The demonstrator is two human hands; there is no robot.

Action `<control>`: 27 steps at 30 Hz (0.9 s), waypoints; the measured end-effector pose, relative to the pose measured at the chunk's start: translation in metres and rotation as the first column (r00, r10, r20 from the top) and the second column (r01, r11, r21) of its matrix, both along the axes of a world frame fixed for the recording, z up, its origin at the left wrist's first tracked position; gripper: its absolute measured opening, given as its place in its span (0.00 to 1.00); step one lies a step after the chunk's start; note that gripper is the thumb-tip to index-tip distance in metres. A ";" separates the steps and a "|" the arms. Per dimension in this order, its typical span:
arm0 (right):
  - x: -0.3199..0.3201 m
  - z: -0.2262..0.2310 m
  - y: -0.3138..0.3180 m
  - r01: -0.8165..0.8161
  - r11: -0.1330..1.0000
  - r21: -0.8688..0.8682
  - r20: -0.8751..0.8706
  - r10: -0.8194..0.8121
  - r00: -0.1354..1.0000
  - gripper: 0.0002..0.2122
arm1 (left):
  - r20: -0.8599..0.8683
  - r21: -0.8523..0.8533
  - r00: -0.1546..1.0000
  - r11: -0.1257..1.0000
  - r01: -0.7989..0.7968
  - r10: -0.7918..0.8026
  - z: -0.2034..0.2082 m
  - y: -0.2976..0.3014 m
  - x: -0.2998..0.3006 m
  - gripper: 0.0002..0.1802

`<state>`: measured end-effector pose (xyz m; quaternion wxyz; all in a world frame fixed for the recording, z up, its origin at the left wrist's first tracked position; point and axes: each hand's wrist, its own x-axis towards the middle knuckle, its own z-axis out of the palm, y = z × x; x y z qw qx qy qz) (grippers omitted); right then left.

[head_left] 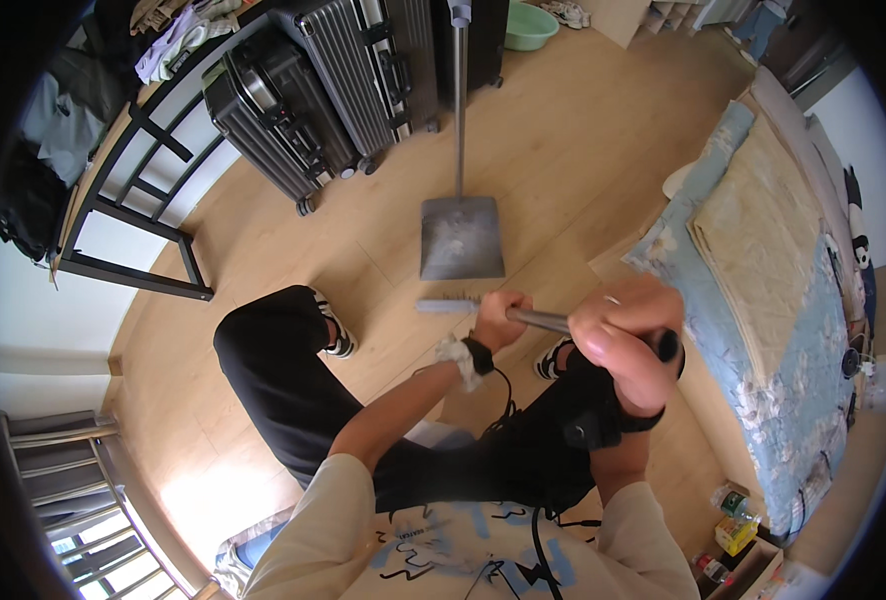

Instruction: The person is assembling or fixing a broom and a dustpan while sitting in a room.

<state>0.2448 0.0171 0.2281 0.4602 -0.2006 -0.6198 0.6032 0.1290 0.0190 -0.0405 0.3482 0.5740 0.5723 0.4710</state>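
Note:
A broom is held aslant in front of me, its long metal handle [545, 319] gripped by both hands. My left hand [500, 318] is closed around the handle lower down, nearer the grey broom head [447, 306]. Closer to the handle's dark top end [667, 346], my right hand [625, 325] wraps it with curled fingers. Dark bristles of the head show against the wooden floor. Just beyond them lies a grey dustpan [462, 240] with pale dust smudges on it. Its long metal pole [460, 110] rises away from me, and neither hand touches it.
Dark ribbed suitcases [281, 130] stand at the far left beside a black metal frame [143, 213]. A green basin [531, 27] sits at the back. On the right is a low bed with blue floral bedding [728, 330]. Bottles [735, 503] stand near the lower right.

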 end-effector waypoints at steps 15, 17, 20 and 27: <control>0.003 -0.018 0.009 0.226 0.973 -0.039 -0.014 -0.227 0.974 0.04 | 0.018 0.079 0.999 0.996 0.030 -0.031 -0.029 0.023 0.001 0.06; 0.011 -0.011 -0.003 0.205 0.978 0.047 0.021 -0.206 0.978 0.03 | 0.003 -0.081 0.970 0.967 0.243 -0.244 -0.020 0.000 0.007 0.09; -0.004 -0.005 -0.003 0.013 0.999 -0.050 0.097 -0.008 0.995 0.09 | 0.010 0.114 0.989 0.983 0.144 -0.146 -0.066 -0.045 0.004 0.10; -0.017 -0.032 0.000 0.196 0.975 -0.101 0.021 -0.195 0.981 0.07 | 0.020 -0.031 0.998 0.998 0.061 -0.060 -0.060 0.000 -0.008 0.10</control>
